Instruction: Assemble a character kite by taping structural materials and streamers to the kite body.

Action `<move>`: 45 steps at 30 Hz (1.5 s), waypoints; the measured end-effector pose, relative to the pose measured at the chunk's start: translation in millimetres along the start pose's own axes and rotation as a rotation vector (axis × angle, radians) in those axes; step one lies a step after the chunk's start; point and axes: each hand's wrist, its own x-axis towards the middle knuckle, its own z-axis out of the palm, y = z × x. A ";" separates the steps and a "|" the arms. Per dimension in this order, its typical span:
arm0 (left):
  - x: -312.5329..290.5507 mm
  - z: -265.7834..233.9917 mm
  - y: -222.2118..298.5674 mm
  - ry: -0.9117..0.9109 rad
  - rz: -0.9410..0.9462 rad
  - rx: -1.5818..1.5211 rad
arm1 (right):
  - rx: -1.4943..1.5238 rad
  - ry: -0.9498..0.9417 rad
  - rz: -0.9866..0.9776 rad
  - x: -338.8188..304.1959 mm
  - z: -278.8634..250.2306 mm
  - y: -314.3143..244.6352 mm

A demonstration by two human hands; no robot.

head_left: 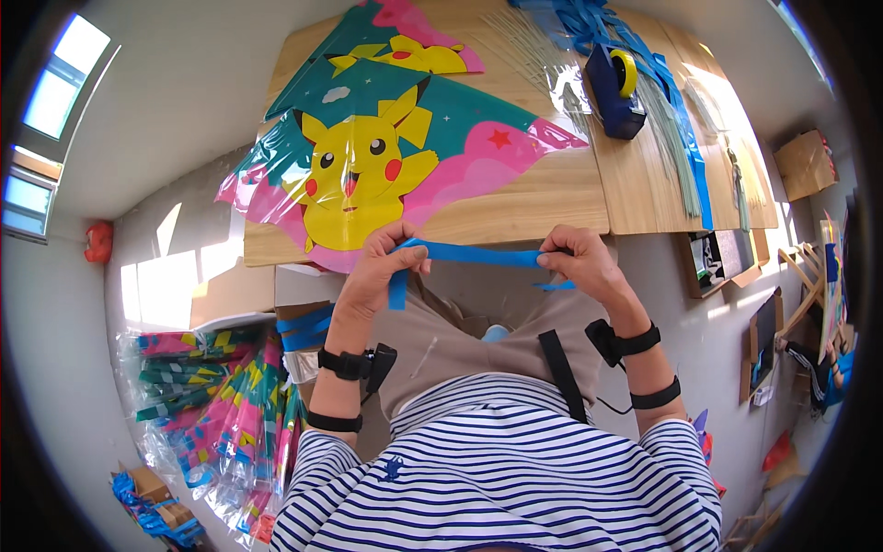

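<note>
A strip of blue ribbon (478, 255) is stretched between my two hands, in front of the table's near edge and above my lap. My left hand (379, 269) pinches one end, and a short tail of it hangs below the fingers. At the other end my right hand (587, 264) grips it between thumb and fingers, with a small loose piece showing underneath. Just beyond my left hand lies a kite sail (460, 138) of shiny teal and pink film, printed with a yellow cartoon figure. Its lower edge hangs over the table edge near that hand.
The wooden table (543, 198) carries a blue tape dispenser (618, 97), thin rods (679, 147) and long blue ribbons (696, 175) on its right side. Folded kites in clear wrapping (216, 405) are piled at my left. A cardboard box (805, 166) stands far right.
</note>
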 end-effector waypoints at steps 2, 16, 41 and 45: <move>-1.7 3.6 7.2 -0.030 -0.008 0.143 | -0.025 0.003 -0.124 -1.1 2.5 1.1; 3.6 62.8 23.0 0.098 0.145 0.103 | 0.552 -0.026 -0.167 2.8 59.6 -37.1; 15.2 82.3 -0.4 0.372 0.197 0.062 | 0.489 -0.029 -0.064 -4.3 72.7 -31.7; 15.6 78.2 -8.3 0.383 0.226 0.092 | 0.562 -0.005 -0.093 -3.1 77.8 -39.4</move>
